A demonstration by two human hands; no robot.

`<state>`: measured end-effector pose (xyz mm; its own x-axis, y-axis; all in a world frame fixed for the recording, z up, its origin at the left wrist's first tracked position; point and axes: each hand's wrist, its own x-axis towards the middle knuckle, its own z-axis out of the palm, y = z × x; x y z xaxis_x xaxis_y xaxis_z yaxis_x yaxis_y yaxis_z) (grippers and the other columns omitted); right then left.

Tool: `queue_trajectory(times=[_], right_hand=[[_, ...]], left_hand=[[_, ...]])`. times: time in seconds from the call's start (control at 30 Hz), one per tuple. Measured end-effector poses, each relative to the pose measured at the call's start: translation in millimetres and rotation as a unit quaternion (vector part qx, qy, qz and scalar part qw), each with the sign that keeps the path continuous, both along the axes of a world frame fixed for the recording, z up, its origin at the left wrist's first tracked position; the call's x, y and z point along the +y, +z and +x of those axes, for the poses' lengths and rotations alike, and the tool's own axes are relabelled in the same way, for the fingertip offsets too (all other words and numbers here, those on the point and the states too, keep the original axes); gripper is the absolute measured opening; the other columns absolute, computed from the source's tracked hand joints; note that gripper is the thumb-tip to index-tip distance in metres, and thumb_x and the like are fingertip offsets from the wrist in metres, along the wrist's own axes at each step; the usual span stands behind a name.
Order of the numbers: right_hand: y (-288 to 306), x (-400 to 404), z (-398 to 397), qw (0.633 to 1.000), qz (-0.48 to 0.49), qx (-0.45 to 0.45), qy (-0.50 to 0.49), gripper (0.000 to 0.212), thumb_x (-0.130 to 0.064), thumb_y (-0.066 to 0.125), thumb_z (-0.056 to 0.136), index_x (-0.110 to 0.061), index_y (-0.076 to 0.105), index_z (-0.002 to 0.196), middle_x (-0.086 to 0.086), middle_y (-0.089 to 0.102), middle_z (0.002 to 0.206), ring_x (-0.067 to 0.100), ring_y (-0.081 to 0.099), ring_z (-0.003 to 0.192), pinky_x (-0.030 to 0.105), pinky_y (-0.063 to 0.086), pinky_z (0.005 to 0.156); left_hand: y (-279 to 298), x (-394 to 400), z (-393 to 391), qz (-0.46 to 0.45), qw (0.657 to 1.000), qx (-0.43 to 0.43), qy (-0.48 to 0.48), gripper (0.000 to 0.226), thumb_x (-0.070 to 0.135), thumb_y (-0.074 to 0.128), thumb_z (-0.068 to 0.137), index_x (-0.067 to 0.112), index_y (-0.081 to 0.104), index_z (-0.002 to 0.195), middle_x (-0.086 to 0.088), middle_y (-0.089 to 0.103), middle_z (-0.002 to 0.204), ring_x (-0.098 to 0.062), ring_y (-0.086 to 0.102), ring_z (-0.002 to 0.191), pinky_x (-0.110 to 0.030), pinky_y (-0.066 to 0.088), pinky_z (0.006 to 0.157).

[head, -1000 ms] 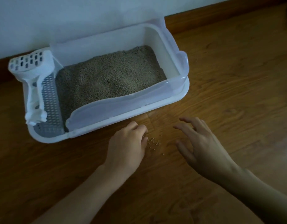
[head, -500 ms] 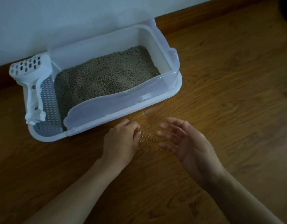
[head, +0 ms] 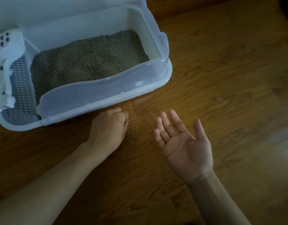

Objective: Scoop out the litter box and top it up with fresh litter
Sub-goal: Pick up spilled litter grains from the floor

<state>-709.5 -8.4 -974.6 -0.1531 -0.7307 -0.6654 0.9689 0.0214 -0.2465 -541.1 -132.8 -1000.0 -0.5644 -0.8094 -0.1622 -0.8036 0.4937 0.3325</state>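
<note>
A white litter box (head: 166, 69) stands against the wall, filled with grey-brown litter (head: 88, 62). A white slotted scoop (head: 5, 51) rests at its left end over a perforated grey grate (head: 21, 90). Several spilled litter grains (head: 136, 131) lie on the wooden floor in front of the box. My left hand (head: 109, 129) rests knuckles-up on the floor just left of the grains, fingers curled under; what they hold is hidden. My right hand (head: 183, 143) lies palm up to the right of the grains, fingers straight and empty.
Wooden floor (head: 221, 78) stretches to the right and toward me. A white wall (head: 42, 10) with a wooden skirting board runs behind the box. A dark object shows at the top right corner.
My right hand has turned from palm-down to palm-up beside the grains. My left hand has stayed curled by the grains. The view has shifted so the box sits further left.
</note>
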Motion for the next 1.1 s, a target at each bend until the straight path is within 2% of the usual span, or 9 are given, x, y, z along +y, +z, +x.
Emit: queue_trajectory(times=[0.1, 0.23, 0.37, 0.5, 0.6, 0.77, 0.97, 1.03, 1.1], right_hand=[[-3.9, 4.0, -1.2, 1.0, -0.007, -0.006, -0.005, 0.065, -0.058, 0.035, 0.096, -0.007, 0.067, 0.122, 0.016, 0.064, 0.128, 0.03, 0.065, 0.114, 0.043, 0.056, 0.089], [-11.2, 4.3, 0.7, 1.0, -0.018, -0.01, 0.007, 0.069, -0.056, 0.036, 0.096, 0.001, 0.062, 0.125, 0.02, 0.059, 0.133, 0.033, 0.061, 0.12, 0.045, 0.053, 0.096], [-21.9, 1.7, 5.6, 0.999, -0.03, -0.021, 0.01, 0.074, -0.057, 0.034, 0.095, 0.005, 0.058, 0.128, 0.023, 0.055, 0.137, 0.035, 0.056, 0.125, 0.047, 0.046, 0.104], [-31.9, 0.6, 18.6, 0.998, -0.047, -0.037, 0.034, 0.077, -0.059, 0.031, 0.096, 0.005, 0.057, 0.13, 0.024, 0.052, 0.14, 0.036, 0.051, 0.13, 0.047, 0.039, 0.11], [-32.8, -0.5, 29.7, 0.995, -0.055, -0.039, 0.068, 0.08, -0.062, 0.031, 0.096, 0.003, 0.052, 0.136, 0.022, 0.049, 0.144, 0.034, 0.046, 0.135, 0.046, 0.034, 0.114], [-26.4, -1.0, 35.1, 0.992, -0.079, -0.043, 0.089, 0.081, -0.064, 0.026, 0.097, 0.002, 0.055, 0.134, 0.021, 0.053, 0.14, 0.033, 0.051, 0.131, 0.043, 0.037, 0.113], [-31.1, -4.2, 23.8, 0.986, -0.137, -0.059, 0.07, 0.074, -0.05, 0.018, 0.101, 0.007, 0.052, 0.133, 0.027, 0.057, 0.133, 0.037, 0.051, 0.129, 0.046, 0.034, 0.114], [-34.0, -3.0, 18.6, 0.984, -0.152, -0.071, 0.065, 0.072, -0.047, 0.017, 0.102, 0.008, 0.051, 0.134, 0.028, 0.056, 0.133, 0.038, 0.049, 0.13, 0.046, 0.031, 0.115], [-35.9, -0.9, 12.6, 0.983, -0.156, -0.077, 0.056, 0.071, -0.045, 0.016, 0.102, 0.008, 0.052, 0.134, 0.028, 0.056, 0.133, 0.039, 0.049, 0.131, 0.046, 0.03, 0.116]], left_hand=[[1.7, -1.2, -4.2, -0.015, 0.999, -0.028, -0.025, 0.017, 0.021, 0.064, 0.092, 0.023, 0.056, 0.078, 0.01, 0.051, 0.077, -0.008, 0.052, 0.067, -0.032, 0.054, 0.058], [1.1, 3.3, -1.8, 0.004, 1.0, -0.021, -0.014, 0.012, 0.026, 0.056, 0.097, 0.026, 0.051, 0.086, 0.011, 0.05, 0.081, -0.005, 0.051, 0.068, -0.028, 0.052, 0.059], [14.5, 21.4, 5.5, 0.064, 0.995, 0.067, 0.028, 0.004, 0.026, 0.053, 0.099, 0.026, 0.053, 0.095, 0.012, 0.054, 0.079, -0.004, 0.054, 0.065, -0.02, 0.045, 0.055], [46.0, 52.1, -1.0, 0.083, 0.974, 0.21, 0.002, 0.008, 0.028, 0.05, 0.098, 0.024, 0.056, 0.095, 0.015, 0.053, 0.07, -0.003, 0.054, 0.06, -0.016, 0.04, 0.05], [58.8, 73.5, -14.9, 0.032, 0.971, 0.233, -0.044, 0.01, 0.024, 0.051, 0.1, 0.021, 0.059, 0.094, 0.016, 0.058, 0.075, -0.001, 0.055, 0.061, -0.012, 0.042, 0.05], [55.2, 86.9, -25.1, -0.055, 0.969, 0.216, -0.105, 0.016, 0.025, 0.054, 0.099, 0.016, 0.066, 0.094, 0.002, 0.069, 0.076, -0.009, 0.065, 0.064, -0.026, 0.054, 0.049], [52.8, 87.7, -21.5, -0.067, 0.963, 0.23, -0.122, 0.02, 0.019, 0.062, 0.097, 0.014, 0.074, 0.083, 0.001, 0.068, 0.073, -0.012, 0.064, 0.065, -0.031, 0.052, 0.052], [57.2, 86.6, -17.1, -0.044, 0.955, 0.276, -0.097, 0.015, 0.019, 0.065, 0.096, 0.013, 0.075, 0.086, 0.007, 0.066, 0.075, -0.004, 0.061, 0.067, -0.023, 0.051, 0.056], [58.6, 82.7, -9.1, -0.023, 0.944, 0.325, -0.056, 0.006, 0.016, 0.071, 0.09, 0.011, 0.075, 0.091, 0.023, 0.055, 0.072, 0.007, 0.05, 0.06, -0.008, 0.04, 0.055]])
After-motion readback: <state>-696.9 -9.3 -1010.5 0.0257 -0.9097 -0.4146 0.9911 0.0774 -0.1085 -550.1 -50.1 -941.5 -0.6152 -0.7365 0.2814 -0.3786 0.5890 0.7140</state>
